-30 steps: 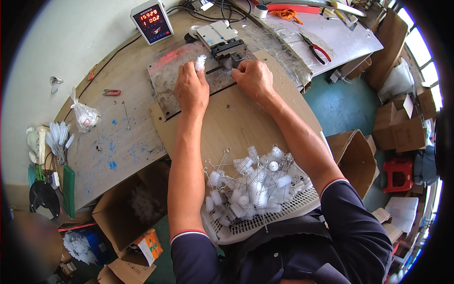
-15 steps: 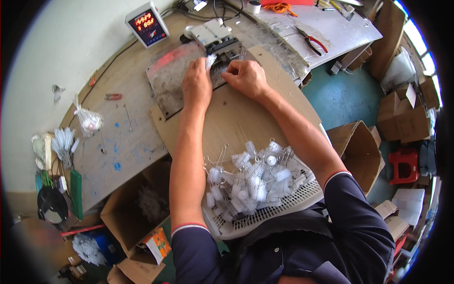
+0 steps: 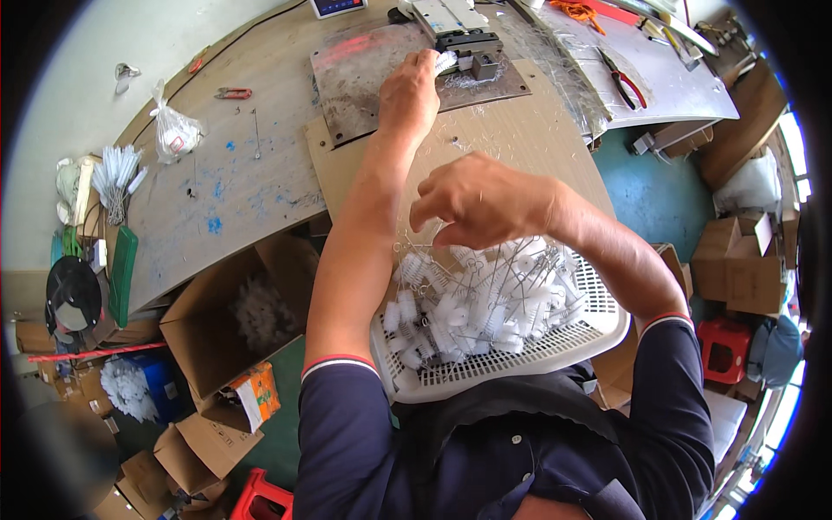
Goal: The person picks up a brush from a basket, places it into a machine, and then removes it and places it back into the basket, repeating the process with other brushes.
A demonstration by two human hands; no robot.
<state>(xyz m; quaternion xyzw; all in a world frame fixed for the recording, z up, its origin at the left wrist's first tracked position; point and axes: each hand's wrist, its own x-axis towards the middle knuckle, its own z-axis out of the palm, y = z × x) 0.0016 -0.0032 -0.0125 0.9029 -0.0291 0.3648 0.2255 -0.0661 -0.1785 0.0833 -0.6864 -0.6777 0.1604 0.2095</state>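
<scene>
At the far side, my left hand has its fingers closed on a small white-bristled brush, whose end is at the dark clamp of a bench machine. A metal block sits beside the brush on the machine's steel plate. My right hand hovers above the far edge of a white plastic basket. Its fingers are bent and apart, with nothing visible between them. The basket holds a pile of white brushes with twisted wire stems and looped ends.
Red-handled pliers lie on the right-hand table. On the left bench are small red snips, a knotted plastic bag and a bundle of white brushes. A cardboard box stands below the bench edge.
My right hand has come back from the machine to above the basket, and its fingers have opened. My left hand stays at the machine with the brush. The view has shifted.
</scene>
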